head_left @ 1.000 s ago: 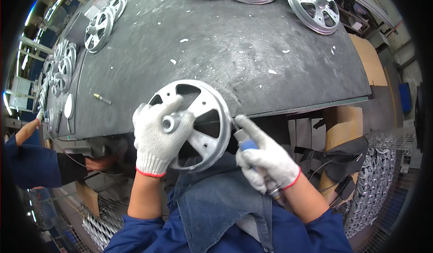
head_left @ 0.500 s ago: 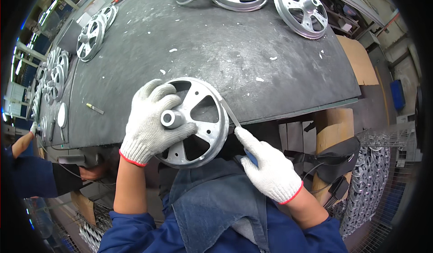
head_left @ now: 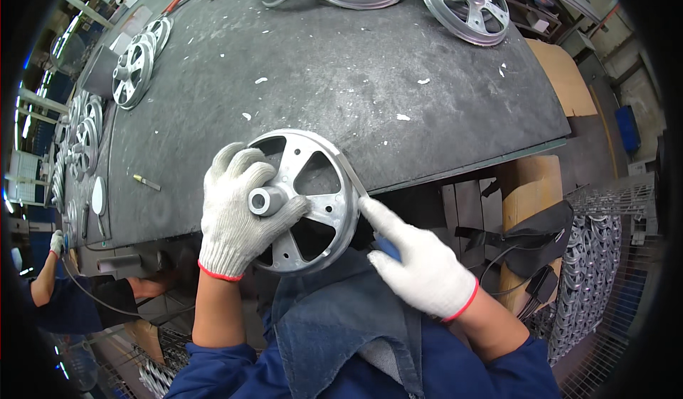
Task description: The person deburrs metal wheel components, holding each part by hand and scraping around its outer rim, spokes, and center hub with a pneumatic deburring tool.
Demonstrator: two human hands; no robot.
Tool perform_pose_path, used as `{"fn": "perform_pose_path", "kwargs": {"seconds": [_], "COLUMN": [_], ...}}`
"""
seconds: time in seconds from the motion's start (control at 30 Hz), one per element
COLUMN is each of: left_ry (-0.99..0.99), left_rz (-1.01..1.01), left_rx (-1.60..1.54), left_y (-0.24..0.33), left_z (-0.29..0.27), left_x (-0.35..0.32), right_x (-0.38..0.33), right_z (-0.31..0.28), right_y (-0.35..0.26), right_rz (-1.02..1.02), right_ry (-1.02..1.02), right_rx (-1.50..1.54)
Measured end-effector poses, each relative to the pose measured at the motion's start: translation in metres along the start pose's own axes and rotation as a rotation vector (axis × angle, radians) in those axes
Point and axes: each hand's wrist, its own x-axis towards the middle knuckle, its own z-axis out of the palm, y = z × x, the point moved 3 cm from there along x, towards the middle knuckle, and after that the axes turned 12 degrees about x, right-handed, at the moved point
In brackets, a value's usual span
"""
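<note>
Head view, looking down at a person in blue work clothes w/ white knit gloves, standing at the near edge of a dark grey bench (head_left: 320,64). Left hand (head_left: 238,214) holds a silver spoked wheel (head_left: 306,200) tilted up at the bench edge, fingers wrapped over a spoke beside the hub. Right hand (head_left: 420,267) holds a blue-handled tool (head_left: 386,248), fingers closed round it, index finger stretched along the wheel's right rim; a thin blade seems to lie against that rim. Progress, judging by the scene: rim work looks mid-way, several other wheels (head_left: 466,0) lie along the far and left bench edges, finished or not can't be told. Tool tip mostly hidden by the glove, so its exact kind is unclear. Lower wheel rim is cut off behind the denim apron (head_left: 341,328). A co-worker's arm (head_left: 43,278) shows at far left, blurry.
</note>
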Motion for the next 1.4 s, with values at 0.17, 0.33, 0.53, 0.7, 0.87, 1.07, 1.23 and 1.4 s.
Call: {"fn": "perform_pose_path", "kwargs": {"seconds": [0.17, 0.33, 0.53, 0.7, 0.87, 1.07, 1.23, 1.4], "left_ry": [-0.015, -0.034, 0.052, 0.01, -0.093, -0.098, -0.097, -0.174], "left_rz": [-0.008, -0.03, -0.15, -0.145, 0.032, -0.019, -0.231, -0.214], "left_rx": [-0.02, -0.016, 0.068, 0.056, -0.138, -0.128, -0.121, -0.186], "left_y": [-0.002, 0.0, 0.014, 0.017, -0.004, 0.01, 0.016, 0.011], "left_z": [-0.002, -0.003, -0.005, -0.013, 0.003, 0.0, -0.001, -0.002], "left_x": [0.002, -0.003, 0.003, 0.007, 0.01, 0.013, 0.011, 0.01], "right_x": [0.0, 0.009, 0.019, 0.003, -0.003, 0.022, 0.014, 0.002], "right_z": [-0.01, -0.005, -0.045, -0.031, -0.014, -0.022, -0.038, -0.026], "right_y": [0.019, 0.012, 0.009, -0.003, -0.019, 0.001, -0.013, -0.012], "right_rz": [0.483, 0.663, 0.504, 0.358, 0.361, 0.144, 0.341, 0.366], "right_ry": [-0.179, -0.127, -0.093, -0.103, -0.062, -0.024, -0.007, -0.046], "right_rx": [1.887, 1.111, 0.928, 0.433, -0.077, 0.172, 0.25, 0.274]}}
